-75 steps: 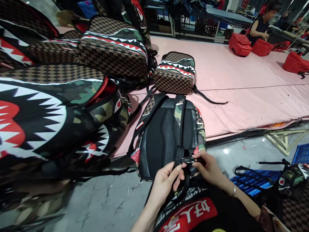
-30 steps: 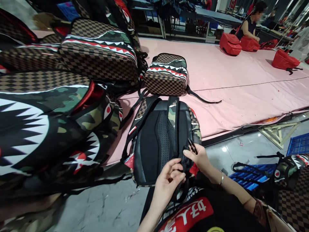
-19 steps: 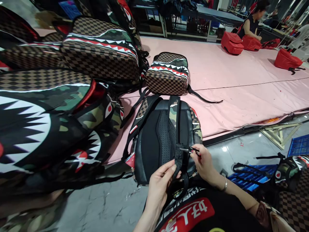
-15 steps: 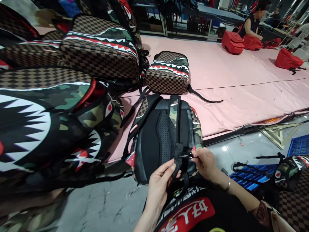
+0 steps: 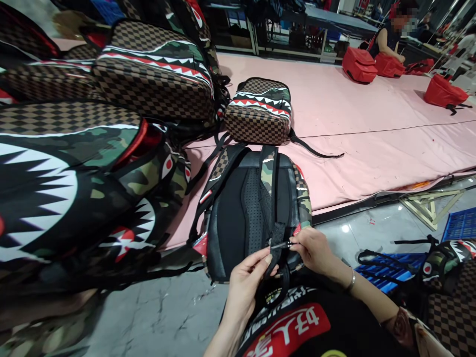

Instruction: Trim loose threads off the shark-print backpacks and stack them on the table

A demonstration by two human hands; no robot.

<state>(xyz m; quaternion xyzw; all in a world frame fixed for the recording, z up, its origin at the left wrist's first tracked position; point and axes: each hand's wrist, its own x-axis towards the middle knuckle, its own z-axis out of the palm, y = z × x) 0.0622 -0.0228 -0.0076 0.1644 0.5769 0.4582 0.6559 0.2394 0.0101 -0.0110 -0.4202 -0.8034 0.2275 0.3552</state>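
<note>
A backpack [image 5: 232,218] lies straps-up over the near edge of the pink worktop [image 5: 353,158]; the left hand [image 5: 248,280] clamps a black strap [image 5: 277,232], the right hand [image 5: 314,250] a slim tool [image 5: 281,245] across it.

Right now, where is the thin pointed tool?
The thin pointed tool is in the right hand, below centre in the head view, its tip by the black strap in the left hand.

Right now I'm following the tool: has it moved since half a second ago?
Yes: against the backpack, the tool has shifted down the view, nearer the left hand.
</note>
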